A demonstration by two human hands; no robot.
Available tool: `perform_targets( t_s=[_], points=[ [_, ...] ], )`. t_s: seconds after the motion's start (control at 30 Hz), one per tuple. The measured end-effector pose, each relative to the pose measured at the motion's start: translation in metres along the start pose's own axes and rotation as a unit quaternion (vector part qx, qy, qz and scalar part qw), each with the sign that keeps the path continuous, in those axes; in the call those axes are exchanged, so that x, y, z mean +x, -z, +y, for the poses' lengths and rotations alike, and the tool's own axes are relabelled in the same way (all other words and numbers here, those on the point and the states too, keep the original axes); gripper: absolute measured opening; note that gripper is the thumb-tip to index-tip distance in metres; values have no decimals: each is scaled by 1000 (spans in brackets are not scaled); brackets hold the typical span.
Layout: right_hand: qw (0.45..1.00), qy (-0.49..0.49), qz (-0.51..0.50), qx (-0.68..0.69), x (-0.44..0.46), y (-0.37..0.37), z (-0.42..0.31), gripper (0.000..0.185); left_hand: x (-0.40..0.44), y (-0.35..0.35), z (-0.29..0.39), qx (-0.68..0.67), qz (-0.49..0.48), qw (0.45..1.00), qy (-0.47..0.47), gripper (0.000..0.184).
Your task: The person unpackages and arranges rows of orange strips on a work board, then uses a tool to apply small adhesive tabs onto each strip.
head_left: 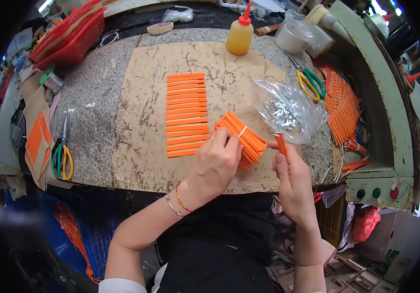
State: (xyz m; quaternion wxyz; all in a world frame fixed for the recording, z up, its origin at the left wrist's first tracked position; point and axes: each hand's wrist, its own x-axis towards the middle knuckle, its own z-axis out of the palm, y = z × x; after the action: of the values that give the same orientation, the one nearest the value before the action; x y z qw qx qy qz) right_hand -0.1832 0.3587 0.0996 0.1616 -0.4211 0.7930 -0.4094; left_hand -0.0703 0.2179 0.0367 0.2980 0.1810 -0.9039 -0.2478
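A thick bundle of orange strips (252,146), tied with a white band (242,131), rests over the brown paper sheet. My left hand (212,166) is closed on the bundle's left side, fingertips by the band. On the bundle's right, my right hand (294,178) pinches a single orange strip (281,143) held upright; a small shiny bit shows near its top, too small to name. Left of the bundle lies a column of orange strips (186,110) laid side by side. A clear plastic bag (288,115) with small silvery pieces sits just beyond my right hand.
Scissors lie at the left (63,151) and a second pair of scissors (311,84) at the right. A glue bottle (239,36) and tape roll (160,28) stand at the back. Red basket (68,39) is back left; woven orange pieces (342,107) lie beside the green machine (378,88).
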Motion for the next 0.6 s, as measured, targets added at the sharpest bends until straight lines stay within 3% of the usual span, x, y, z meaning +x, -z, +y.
perform_targets(
  t_s=[0.07,0.2,0.3,0.4,0.5,0.6],
  points=[
    [990,119,32,-68,3,-4,-1,24,0,0,1,56,-27,998,-15,12],
    [996,70,10,-53,1,-4,-3,21,6,-3,-1,103,-48,993,4,9],
    [1000,8,26,-3,-3,-10,-5,13,16,-1,6,189,-129,973,32,10],
    [997,39,49,-33,0,-13,-1,11,13,-9,-3,158,-75,985,-7,11],
    [996,68,46,-29,5,-20,2,11,6,-5,-10,26,-13,1000,-7,10],
    [995,81,44,-39,10,-28,0,11,1,-1,-7,-23,-5,1000,14,9]
  ],
)
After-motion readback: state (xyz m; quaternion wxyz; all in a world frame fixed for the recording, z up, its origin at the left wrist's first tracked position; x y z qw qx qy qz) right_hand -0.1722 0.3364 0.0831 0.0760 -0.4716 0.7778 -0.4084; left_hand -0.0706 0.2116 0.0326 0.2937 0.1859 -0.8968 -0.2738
